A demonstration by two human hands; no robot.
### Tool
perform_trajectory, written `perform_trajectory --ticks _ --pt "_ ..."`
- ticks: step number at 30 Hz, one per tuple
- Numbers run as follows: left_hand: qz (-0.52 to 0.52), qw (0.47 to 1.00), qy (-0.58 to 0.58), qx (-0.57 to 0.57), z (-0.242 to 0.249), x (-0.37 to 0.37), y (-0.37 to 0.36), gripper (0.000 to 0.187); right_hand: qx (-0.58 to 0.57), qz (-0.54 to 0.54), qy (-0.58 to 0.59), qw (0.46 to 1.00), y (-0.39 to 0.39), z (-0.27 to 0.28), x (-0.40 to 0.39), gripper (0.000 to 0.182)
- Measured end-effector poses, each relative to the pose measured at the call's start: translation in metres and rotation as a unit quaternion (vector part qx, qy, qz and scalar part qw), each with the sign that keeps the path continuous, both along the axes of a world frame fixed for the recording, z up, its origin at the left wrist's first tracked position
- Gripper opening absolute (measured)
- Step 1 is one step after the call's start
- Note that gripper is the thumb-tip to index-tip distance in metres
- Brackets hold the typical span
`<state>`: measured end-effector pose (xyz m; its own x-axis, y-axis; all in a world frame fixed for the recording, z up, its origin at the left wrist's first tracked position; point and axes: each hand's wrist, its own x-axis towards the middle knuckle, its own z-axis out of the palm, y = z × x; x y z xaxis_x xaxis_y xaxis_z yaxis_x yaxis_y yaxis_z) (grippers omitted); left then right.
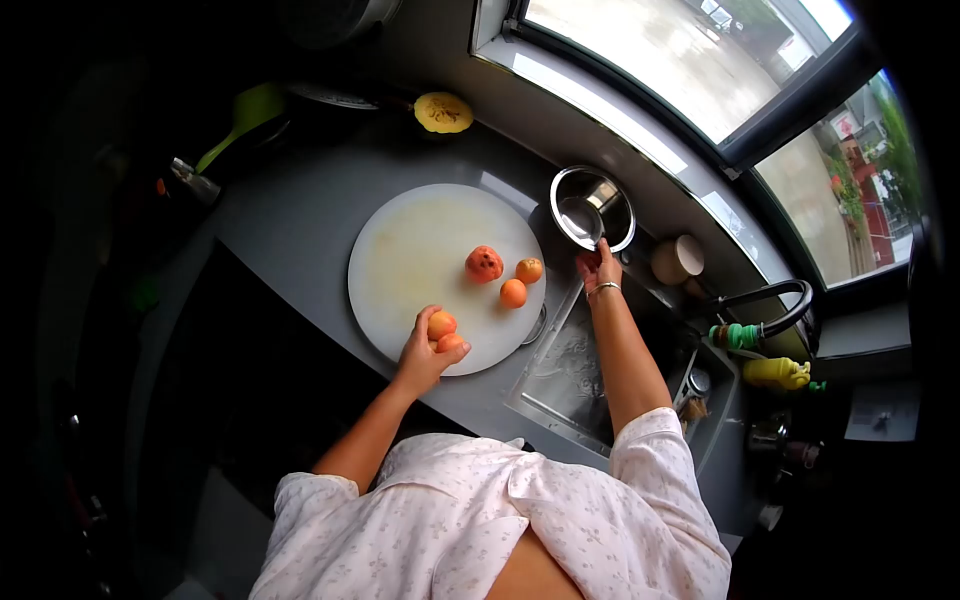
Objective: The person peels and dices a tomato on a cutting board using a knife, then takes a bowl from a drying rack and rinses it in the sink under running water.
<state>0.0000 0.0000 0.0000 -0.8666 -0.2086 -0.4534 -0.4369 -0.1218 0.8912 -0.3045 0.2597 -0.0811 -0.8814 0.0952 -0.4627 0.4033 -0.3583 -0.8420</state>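
My left hand (424,352) is closed around two orange-red tomatoes (441,324) at the near edge of a round white cutting board (400,240). Farther right on the board lie a larger red tomato (484,264) with dark spots and two smaller orange ones, a back one (529,270) and a front one (513,293). My right hand (600,270) grips the near rim of a shiny metal bowl (592,208), thumb on the rim and fingers partly hidden below. The bowl's visible inside holds nothing I can make out.
A wet sink (570,370) lies under my right forearm, with a black faucet (770,295) beyond it. Near the window sill stands a beige cup-like container (678,260). A cut yellow squash half (443,113) sits at the counter's back; a yellow bottle (776,373) is far right.
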Motion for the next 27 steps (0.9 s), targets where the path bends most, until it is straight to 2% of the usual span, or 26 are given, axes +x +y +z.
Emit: perform_trajectory --ticks 2,3,5,10,15,20,27 --pt "0.029 0.998 0.036 -0.053 -0.01 0.005 0.006 0.084 -0.006 0.012 -0.084 0.996 0.007 0.021 0.026 0.047" --pt "0.033 0.993 0.069 -0.093 -0.013 -0.017 -0.031 0.084 -0.046 0.019 -0.051 0.997 -0.032 0.017 0.012 0.047" --pt "0.036 0.966 0.102 -0.235 -0.014 -0.013 -0.021 0.086 0.066 0.051 -0.041 0.996 -0.005 0.016 0.043 0.043" --pt "-0.007 0.903 0.015 -0.428 0.013 -0.029 -0.039 0.084 0.062 0.091 -0.006 0.994 0.026 0.021 0.108 0.031" --pt "-0.042 0.869 0.011 -0.492 0.017 -0.067 -0.051 0.082 0.106 0.139 0.043 0.984 0.07 0.031 0.163 0.022" --pt "-0.087 0.818 0.046 -0.566 -0.008 -0.113 -0.075 0.082 0.125 0.134 0.046 0.982 0.093 0.044 0.208 0.016" --pt "-0.084 0.81 0.164 -0.556 -0.059 -0.148 -0.096 0.082 0.155 0.073 0.066 0.983 0.059 0.06 0.229 0.012"
